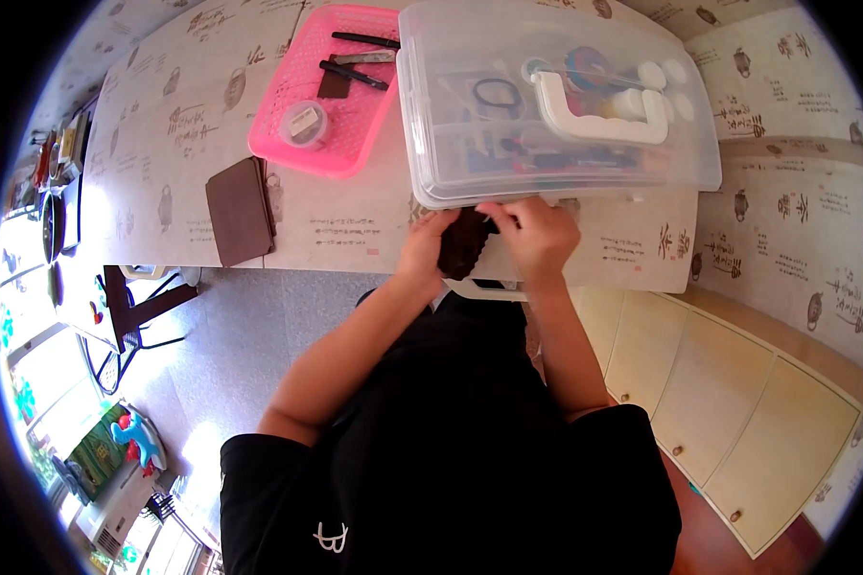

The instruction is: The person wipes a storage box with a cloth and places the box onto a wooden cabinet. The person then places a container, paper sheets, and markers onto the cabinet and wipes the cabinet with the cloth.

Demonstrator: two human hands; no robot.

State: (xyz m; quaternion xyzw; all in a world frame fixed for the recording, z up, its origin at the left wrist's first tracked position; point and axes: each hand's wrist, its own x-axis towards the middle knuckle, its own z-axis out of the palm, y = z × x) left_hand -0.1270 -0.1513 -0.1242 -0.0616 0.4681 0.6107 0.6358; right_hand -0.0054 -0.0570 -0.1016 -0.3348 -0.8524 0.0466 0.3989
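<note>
My left hand is closed on the left side of a dark brown piece with a wavy edge, perhaps leather or cloth. My right hand pinches at the upper right edge of the same piece, thumb and forefinger together. Both hands are at the front edge of the table, just below a clear lidded plastic box with a white handle. Whether a small tool or thread sits between the right fingertips is too small to tell. A stack of brown flat sheets lies on the table to the left.
A pink basket holds black pens, a dark swatch and a small round tub. Patterned cloth covers the table. Cream cabinets stand low on the right. A small table with dark metal legs is at the left.
</note>
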